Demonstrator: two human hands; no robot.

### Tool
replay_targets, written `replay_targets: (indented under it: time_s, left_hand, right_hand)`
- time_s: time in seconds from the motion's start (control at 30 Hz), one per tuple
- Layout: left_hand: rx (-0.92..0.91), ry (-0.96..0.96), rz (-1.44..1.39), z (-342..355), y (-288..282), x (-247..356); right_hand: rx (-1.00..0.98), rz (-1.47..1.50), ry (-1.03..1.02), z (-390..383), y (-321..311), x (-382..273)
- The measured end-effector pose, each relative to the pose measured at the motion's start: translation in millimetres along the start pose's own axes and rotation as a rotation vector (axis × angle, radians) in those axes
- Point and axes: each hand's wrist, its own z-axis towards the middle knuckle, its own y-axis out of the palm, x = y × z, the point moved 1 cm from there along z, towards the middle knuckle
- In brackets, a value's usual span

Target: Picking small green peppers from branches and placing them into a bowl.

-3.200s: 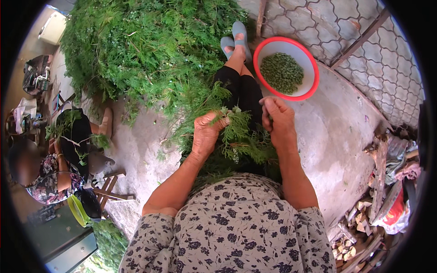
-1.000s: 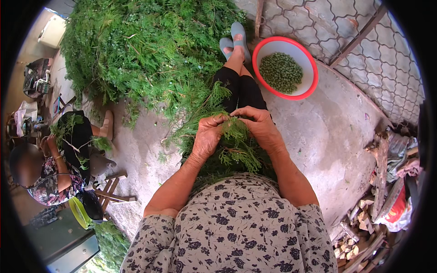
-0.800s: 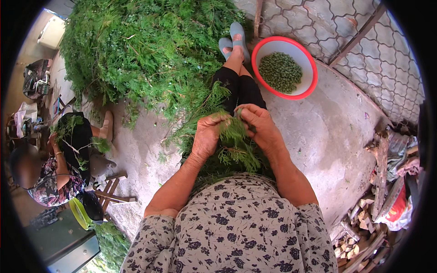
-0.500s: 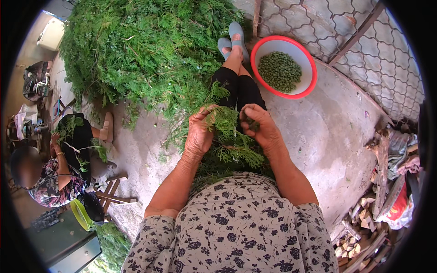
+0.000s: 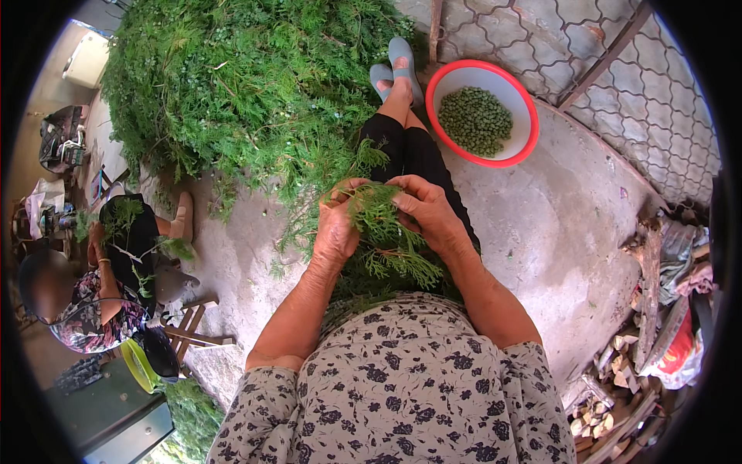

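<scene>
In the head view, my left hand (image 5: 337, 220) is closed on a leafy green conifer sprig (image 5: 385, 243) over my lap. My right hand (image 5: 425, 213) is curled at the top of the same sprig, thumb and forefinger pinching among the foliage; what lies inside its curled fingers is hidden. More greenery rests across my legs, which stretch forward in black trousers to grey shoes. Beyond my right hand sits a white bowl with a red rim (image 5: 525, 135), holding a heap of small green cones (image 5: 473, 121).
A big pile of cut branches (image 5: 247, 77) lies ahead. At left another person (image 5: 108, 301) sits with branches, near a wooden stool (image 5: 189, 329) and a yellow-green basin (image 5: 137, 363). A metal lattice (image 5: 587, 69) leans at upper right; firewood (image 5: 599, 402) and bags lie at right.
Since half a second ago my right hand has moved left and up onto the sprig, hiding the green clump it held. My left hand stays nearly in place.
</scene>
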Motion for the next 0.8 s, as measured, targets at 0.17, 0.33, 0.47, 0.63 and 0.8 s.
replay_targets:
  time_s: [0.17,0.33,0.47,0.63,0.8]
  left_hand:
    - [0.017,0.063,-0.006,4,-3,-3]
    - [0.016,-0.015,0.013,1,6,2]
    - [0.026,-0.031,-0.018,2,9,3]
    - [0.101,-0.056,-0.008,4,1,1]
    - [0.136,-0.009,0.042,4,9,-4]
  right_hand:
    - [0.138,-0.109,-0.018,-3,11,-6]
    - [0.227,-0.003,-0.008,-2,9,3]
    - [0.398,0.202,0.023,0,8,1]
    - [0.291,-0.057,-0.174,-1,-3,-21]
    - [0.103,-0.260,-0.150,2,12,-17]
